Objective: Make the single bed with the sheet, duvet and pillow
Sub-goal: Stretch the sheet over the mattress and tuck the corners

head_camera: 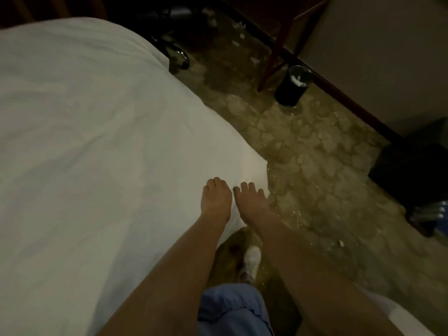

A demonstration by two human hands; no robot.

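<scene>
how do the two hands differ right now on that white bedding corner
The left hand has its fingers curled under, knuckles up; the right hand shows longer, more spread fingers. The left hand lies further onto the white bedding, the right hand at its edge. Both hold the same corner.

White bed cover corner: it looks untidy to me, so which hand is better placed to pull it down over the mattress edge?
Probably the right hand: it sits nearest the white bed cover corner's tip, by the floor-side edge. The left hand lies further in.

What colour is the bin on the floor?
Black bin, seen in the head view.
</scene>
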